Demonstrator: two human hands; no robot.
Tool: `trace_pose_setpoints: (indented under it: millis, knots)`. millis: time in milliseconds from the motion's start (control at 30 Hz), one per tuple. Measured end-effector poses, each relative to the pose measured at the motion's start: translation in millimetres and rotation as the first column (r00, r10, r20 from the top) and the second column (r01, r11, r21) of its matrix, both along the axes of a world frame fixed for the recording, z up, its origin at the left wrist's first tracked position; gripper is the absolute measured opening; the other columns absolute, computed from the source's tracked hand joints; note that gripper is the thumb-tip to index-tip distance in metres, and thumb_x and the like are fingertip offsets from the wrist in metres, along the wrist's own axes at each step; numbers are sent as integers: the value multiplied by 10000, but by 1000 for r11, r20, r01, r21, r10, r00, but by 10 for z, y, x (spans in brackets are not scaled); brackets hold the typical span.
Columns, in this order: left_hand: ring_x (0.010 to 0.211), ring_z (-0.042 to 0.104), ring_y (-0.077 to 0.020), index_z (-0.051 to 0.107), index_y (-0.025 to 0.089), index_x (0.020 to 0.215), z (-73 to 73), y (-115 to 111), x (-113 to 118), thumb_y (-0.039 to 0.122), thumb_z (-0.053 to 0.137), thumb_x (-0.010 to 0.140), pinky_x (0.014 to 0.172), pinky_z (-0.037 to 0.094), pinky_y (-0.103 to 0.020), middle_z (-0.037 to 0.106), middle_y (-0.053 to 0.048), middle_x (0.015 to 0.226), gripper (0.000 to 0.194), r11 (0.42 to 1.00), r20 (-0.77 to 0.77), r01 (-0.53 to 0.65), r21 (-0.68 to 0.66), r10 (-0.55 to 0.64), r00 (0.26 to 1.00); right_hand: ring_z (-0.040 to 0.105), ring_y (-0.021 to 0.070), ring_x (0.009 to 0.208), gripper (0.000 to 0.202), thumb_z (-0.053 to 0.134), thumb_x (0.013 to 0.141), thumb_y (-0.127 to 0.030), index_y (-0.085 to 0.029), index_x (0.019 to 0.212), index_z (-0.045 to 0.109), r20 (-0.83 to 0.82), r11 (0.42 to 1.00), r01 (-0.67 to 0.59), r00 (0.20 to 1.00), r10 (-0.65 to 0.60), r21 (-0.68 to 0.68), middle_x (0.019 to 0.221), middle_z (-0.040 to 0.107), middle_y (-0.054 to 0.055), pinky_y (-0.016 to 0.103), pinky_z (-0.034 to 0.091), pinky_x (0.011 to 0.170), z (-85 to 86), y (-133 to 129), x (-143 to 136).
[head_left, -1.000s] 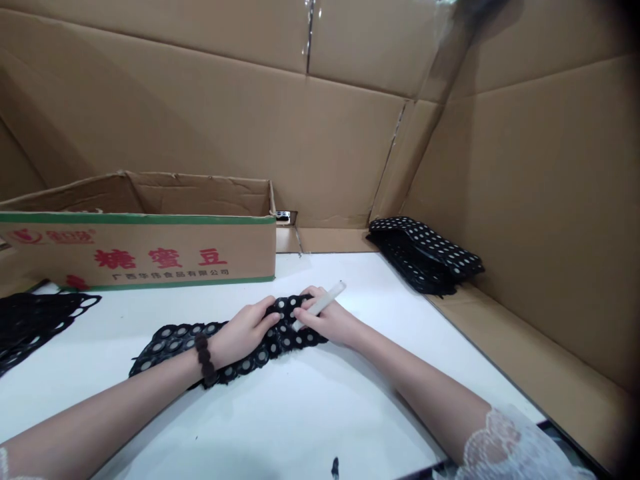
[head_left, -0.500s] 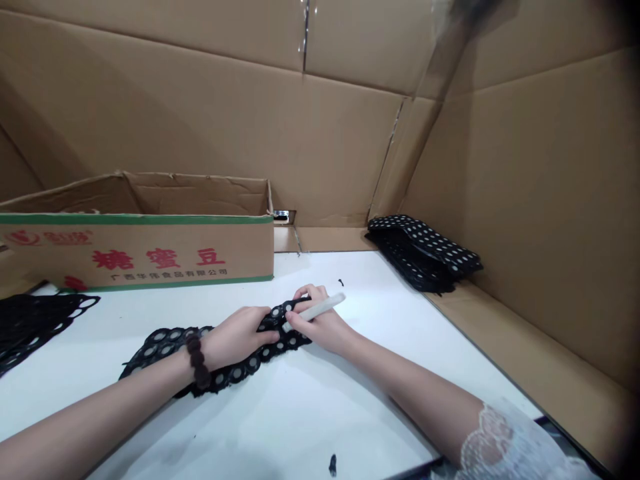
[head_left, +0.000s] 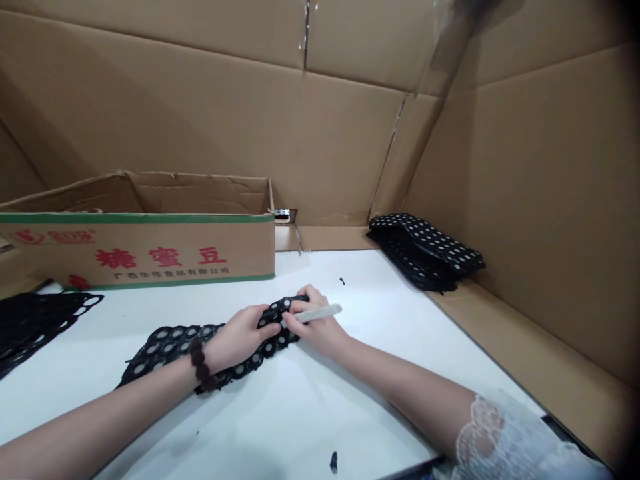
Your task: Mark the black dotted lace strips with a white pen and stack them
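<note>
A black mesh sheet [head_left: 167, 348] with rows of round holes, pale inside, lies on the white tabletop, partly under my left forearm. My left hand [head_left: 241, 339], with a dark bracelet at the wrist, grips the sheet near its right end, thumb on top and fingertips hidden. Pinched in my right hand [head_left: 320, 327] is a white pen-shaped tool [head_left: 320, 313]. Its lower tip meets the sheet close to my left thumb; the tip itself is too small to make out.
A cardboard box [head_left: 200, 233] with red lettering stands at the back left. More black mesh [head_left: 35, 327] lies at the left edge. Folded black mesh [head_left: 425, 250] rests at the back right. A black scrap [head_left: 334, 462] is near the front. Cardboard walls [head_left: 225, 120] enclose the table.
The white tool has tipped to a flatter angle, and my right hand has turned slightly. The sheet's right end has shifted a little left under my hands.
</note>
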State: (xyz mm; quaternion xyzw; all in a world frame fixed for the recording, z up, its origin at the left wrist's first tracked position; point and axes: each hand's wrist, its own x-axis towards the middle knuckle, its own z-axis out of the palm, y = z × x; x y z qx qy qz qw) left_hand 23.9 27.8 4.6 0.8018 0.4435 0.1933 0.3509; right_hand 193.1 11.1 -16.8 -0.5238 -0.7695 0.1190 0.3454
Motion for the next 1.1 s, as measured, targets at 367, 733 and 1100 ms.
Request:
trace_pose_setpoints:
  millis: [367, 733, 1100]
  knots:
    - [866, 550, -213, 534, 150, 903, 122, 4, -36, 391, 413, 762, 747, 431, -291, 629, -31, 916, 305, 980, 85, 138, -143, -127, 988, 387, 191, 827, 159, 451, 761, -258, -183, 682, 567, 345, 962, 76, 924, -167, 261, 883, 470, 68, 327, 301, 687, 75, 97, -69]
    - [874, 512, -253, 520, 178, 956, -13, 61, -41, 412, 457, 756, 754, 391, -351, 582, -73, 924, 315, 969, -183, 70, 237, -26, 983, 401, 179, 920, 259, 464, 756, -213, -155, 504, 448, 11, 996, 14, 1000, -15, 86, 903, 477, 49, 344, 337, 810, 218, 1, 103]
    - [801, 487, -224, 500, 194, 818, 111, -195, 15, 479, 515, 745, 696, 375, -328, 538, -42, 846, 295, 857, -423, 271, 438, -70, 903, 387, 85, 503, 135, 449, 754, -325, -191, 753, 461, -360, 971, -71, 933, -16, -228, 556, 416, -53, 206, 320, 477, 181, 11, 134]
